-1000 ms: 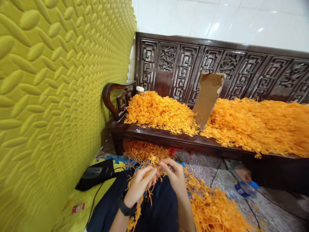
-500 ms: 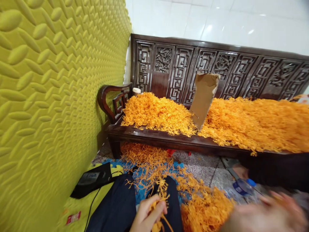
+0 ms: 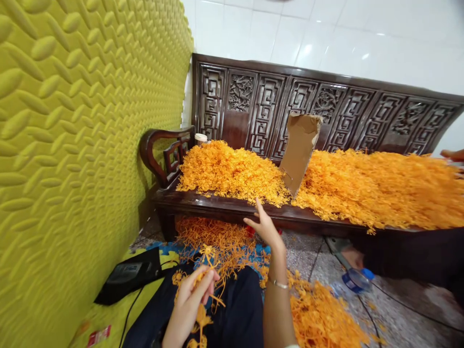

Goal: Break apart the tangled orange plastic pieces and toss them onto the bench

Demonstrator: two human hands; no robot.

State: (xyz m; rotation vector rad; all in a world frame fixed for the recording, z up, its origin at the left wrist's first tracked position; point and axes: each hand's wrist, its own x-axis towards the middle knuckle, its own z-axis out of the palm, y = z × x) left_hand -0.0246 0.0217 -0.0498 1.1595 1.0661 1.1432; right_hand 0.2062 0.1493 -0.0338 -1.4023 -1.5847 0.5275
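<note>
Right hand (image 3: 266,226) was a blur low at the right edge half a second ago, now it's stretched forward with fingers spread and nothing in them, just short of the front rail of the carved wooden bench (image 3: 232,209); view has also tipped up a bit. Left hand (image 3: 191,294) sits over the lap, fingers closed round a bunch of orange strands (image 3: 203,282), ends dangling down and toward the body. Nearest heap for the open hand is the left pile of orange strands (image 3: 232,170) on the bench seat, up and slightly left of the fingertips, with the rail edge between them; right hand is clearly the nearer one. A leaning cardboard sheet (image 3: 299,147) splits that pile from the bigger right pile (image 3: 380,186). More loose strands on the floor (image 3: 319,321) by the right forearm. Black device (image 3: 130,275) and cable off left by the yellow wall; plastic bottle (image 3: 353,280) and another person's dark sleeve off right, clear of the reach
</note>
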